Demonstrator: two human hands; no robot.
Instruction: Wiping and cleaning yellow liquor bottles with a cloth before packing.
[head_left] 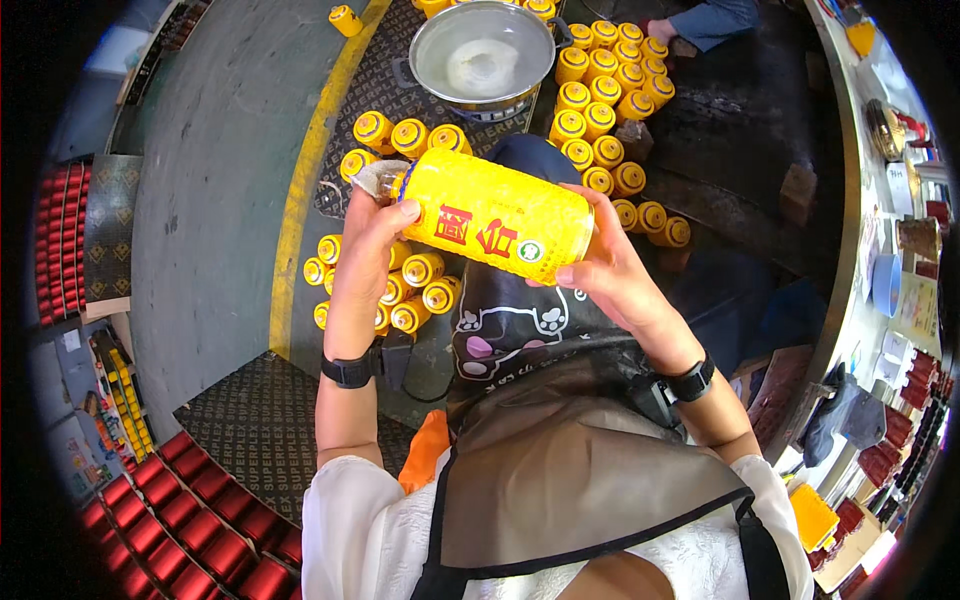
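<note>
In front of me a large yellow cylinder [490, 200] lies nearly level, its right end a little lower. It has a shiny printed wrap with red characters and a small green-and-white round mark, and looks like a wrapped pillar candle. My left hand [372, 230] is closed round its left end, thumb on the wrap. A pale crumpled cloth [378, 178] shows between that hand and the end. My right hand [615, 272] grips the right end, thumb on the near side and fingers behind. Each wrist wears a black band.
Smaller-looking yellow cylinders [600, 92] stand in groups on the floor. Ahead is a metal pan [425, 55] with clear liquid and a whitish patch. Red cylinders [200, 485] fill racks at lower left. A cluttered bench [850, 190] runs along the right; a person's leg [715, 22] shows far right.
</note>
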